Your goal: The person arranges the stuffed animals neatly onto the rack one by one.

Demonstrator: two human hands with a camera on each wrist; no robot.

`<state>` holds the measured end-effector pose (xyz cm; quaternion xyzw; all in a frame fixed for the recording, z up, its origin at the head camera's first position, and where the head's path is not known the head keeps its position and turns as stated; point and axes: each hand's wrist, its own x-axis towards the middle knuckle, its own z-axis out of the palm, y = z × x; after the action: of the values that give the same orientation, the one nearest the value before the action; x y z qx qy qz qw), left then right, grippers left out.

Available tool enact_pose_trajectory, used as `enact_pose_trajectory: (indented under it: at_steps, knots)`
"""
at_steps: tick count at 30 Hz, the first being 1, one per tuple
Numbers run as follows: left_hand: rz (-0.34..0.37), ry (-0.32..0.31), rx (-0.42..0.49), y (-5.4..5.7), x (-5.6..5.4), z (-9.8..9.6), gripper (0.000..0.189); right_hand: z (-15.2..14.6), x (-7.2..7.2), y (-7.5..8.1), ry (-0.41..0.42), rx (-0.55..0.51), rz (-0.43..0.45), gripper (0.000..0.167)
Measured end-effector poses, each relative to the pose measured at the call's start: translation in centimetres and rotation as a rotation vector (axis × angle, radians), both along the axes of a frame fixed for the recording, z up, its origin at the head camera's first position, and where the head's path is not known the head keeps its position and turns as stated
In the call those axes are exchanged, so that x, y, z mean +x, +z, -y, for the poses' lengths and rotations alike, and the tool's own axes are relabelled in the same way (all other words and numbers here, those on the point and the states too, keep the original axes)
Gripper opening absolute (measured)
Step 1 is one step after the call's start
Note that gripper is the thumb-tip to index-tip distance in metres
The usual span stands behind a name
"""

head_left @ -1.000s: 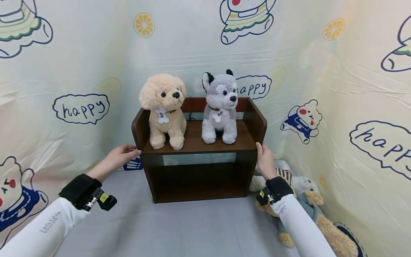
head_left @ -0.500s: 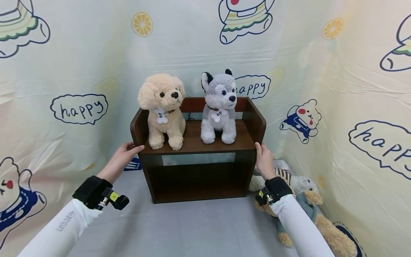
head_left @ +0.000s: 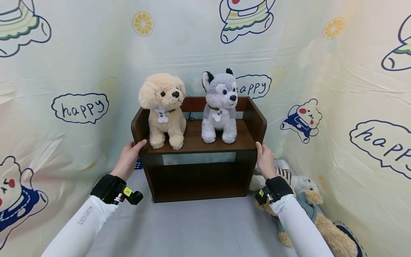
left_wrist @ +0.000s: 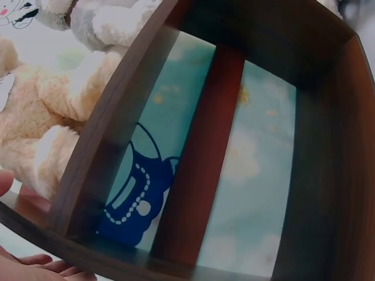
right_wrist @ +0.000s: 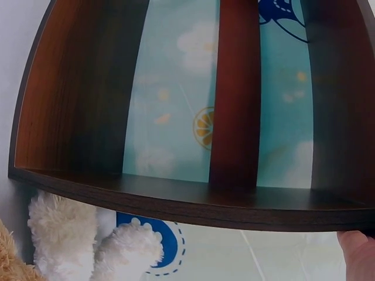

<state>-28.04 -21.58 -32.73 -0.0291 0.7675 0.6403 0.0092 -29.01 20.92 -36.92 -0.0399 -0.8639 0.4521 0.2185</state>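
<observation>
In the head view, a dark brown wooden shelf (head_left: 192, 149) with two levels stands upright. My left hand (head_left: 127, 157) pinches its left side panel, the thumb inside and the fingers outside in the left wrist view. My right hand (head_left: 265, 161) holds the front edge of the right side panel; most of it is outside the right wrist view. On the upper board sit a cream plush dog (head_left: 170, 123) at left and a grey-and-white plush husky (head_left: 219, 125) to its right. Each wears a white bone-shaped tag.
Several plush toys, including a tan one (head_left: 337, 232), lie beside the shelf at right, partly under my right arm. A patterned curtain (head_left: 192, 46) hangs behind and at both sides. The shelf stands on a grey surface (head_left: 192, 228).
My left hand has moved right and taken hold of the left side panel. My right hand, the shelf and the plush dogs stay in place.
</observation>
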Motion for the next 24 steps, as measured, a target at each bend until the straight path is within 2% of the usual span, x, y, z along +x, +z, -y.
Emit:
enact_pose_trajectory:
  at_steps: [6,10,16,20,24]
  knots:
    - [0.027,-0.005,0.092,-0.4,-0.1,-0.9,0.074,0.0,-0.1,0.0,0.005,0.009,-0.012,0.045]
    - [0.018,0.011,0.131,-0.5,-0.3,-1.5,0.069,-0.1,-0.1,0.0,0.023,-0.013,-0.013,0.046]
    - [0.029,0.045,0.119,-0.3,-0.2,-1.8,0.068,-0.3,0.0,0.6,0.058,-0.013,-0.001,0.043]
    - [0.03,0.053,0.12,-0.3,-0.1,-1.8,0.068,-0.6,0.0,1.4,0.109,0.042,0.04,0.043]
    - [0.033,0.057,0.117,-0.4,-0.1,-1.9,0.067,-1.3,0.1,2.4,0.185,0.103,0.143,0.047]
